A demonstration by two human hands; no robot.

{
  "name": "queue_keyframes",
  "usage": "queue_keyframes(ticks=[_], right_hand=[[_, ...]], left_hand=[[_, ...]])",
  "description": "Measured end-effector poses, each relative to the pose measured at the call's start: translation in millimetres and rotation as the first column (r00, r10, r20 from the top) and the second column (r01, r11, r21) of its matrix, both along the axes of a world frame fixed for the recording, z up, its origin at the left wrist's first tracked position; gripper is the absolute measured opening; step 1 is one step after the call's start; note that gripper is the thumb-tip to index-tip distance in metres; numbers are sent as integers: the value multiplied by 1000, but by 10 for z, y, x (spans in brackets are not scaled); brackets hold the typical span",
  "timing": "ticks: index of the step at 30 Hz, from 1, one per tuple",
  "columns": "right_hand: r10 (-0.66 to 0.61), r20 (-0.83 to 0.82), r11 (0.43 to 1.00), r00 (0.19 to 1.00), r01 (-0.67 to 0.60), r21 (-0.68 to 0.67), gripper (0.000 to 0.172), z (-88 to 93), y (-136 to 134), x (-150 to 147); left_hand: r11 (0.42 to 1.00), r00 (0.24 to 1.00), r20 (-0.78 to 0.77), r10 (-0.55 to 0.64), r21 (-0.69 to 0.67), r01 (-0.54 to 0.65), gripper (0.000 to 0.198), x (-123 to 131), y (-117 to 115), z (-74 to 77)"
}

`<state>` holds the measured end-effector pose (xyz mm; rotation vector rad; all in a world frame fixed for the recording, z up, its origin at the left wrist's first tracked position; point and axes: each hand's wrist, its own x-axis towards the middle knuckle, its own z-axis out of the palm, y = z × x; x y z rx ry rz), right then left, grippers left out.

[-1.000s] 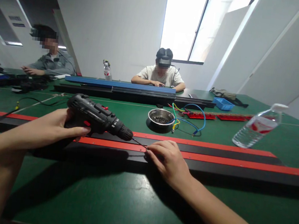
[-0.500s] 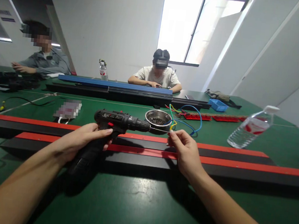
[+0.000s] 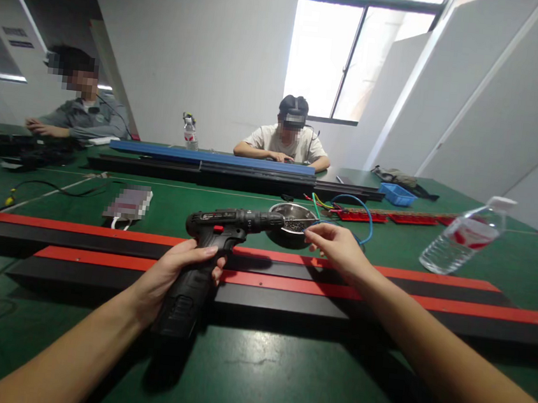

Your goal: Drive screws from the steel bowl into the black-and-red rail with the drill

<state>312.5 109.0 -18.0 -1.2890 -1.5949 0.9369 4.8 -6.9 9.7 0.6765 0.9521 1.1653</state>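
Observation:
My left hand [image 3: 172,275] grips the handle of a black cordless drill [image 3: 220,235], held upright with its bit pointing right over a steel bowl [image 3: 292,217] of small dark screws. My right hand [image 3: 334,243] reaches to the bowl's right rim near the bit tip, fingers pinched together; what they hold is too small to make out. Below both hands, long black and red rails [image 3: 384,294] lie across the green table [image 3: 250,379].
A clear water bottle [image 3: 464,238] leans at the right. Coloured wires [image 3: 345,206] and red strips [image 3: 392,218] lie behind the bowl, a blue tray [image 3: 397,194] farther back. Two other people sit across the table behind blue and black rails [image 3: 210,160]. Cables trail at left.
The drill was lifted off the rail and swung upright toward the bowl. My right hand left the rail and moved up to the bit tip at the bowl.

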Motion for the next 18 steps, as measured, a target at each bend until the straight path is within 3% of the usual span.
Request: queue_keyframes(ticks=[2, 4, 6, 9, 12, 18], right_hand=[[-24, 172, 999, 985, 17, 40, 10, 70, 246, -18], [-27, 406, 999, 914, 7, 50, 10, 143, 466, -64], [-21, 617, 997, 787, -32, 74, 13, 210, 633, -137], [-73, 847, 995, 527, -12, 94, 23, 264, 795, -270], [-106, 899, 994, 425, 38, 99, 24, 236, 916, -376], [-98, 926, 992, 363, 104, 65, 33, 83, 1175, -449]], left_hand=[[1000, 999, -33, 15, -27, -16, 14, 10, -13, 8], [999, 999, -46, 23, -32, -25, 14, 9, -24, 5], [999, 999, -27, 22, -22, -23, 14, -4, -30, -8], [999, 999, 19, 27, -39, -26, 12, -31, -23, -26], [996, 998, 49, 31, -83, -27, 10, -43, -8, -22], [991, 994, 96, 47, -128, -35, 15, -27, 4, 9]])
